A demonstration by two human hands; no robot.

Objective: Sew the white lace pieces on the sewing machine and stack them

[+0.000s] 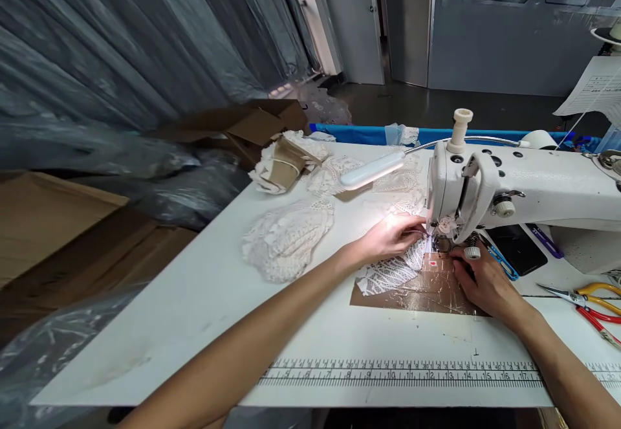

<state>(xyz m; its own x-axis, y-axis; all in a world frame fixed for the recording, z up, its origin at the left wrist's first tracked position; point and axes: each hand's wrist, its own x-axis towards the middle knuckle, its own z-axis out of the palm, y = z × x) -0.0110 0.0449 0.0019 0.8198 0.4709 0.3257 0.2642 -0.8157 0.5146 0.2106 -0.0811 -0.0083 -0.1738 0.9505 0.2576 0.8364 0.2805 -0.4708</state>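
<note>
My left hand is closed at the left of the needle, its fingertips pinching the edge of a white lace piece. That lace lies over a brown, tape-covered plate on the sewing table. On the needle's other side is my right hand, fingers curled close to the presser foot. The machine head partly hides its fingertips, and I cannot make out what they hold. A white sewing machine stands over both hands, with a white lamp lighting the needle area.
Lace piles and a rolled lace bundle lie on the left of the table. Yellow-handled scissors, red-handled snips and a black phone sit at right. A printed ruler runs along the front edge. Cardboard boxes stand left.
</note>
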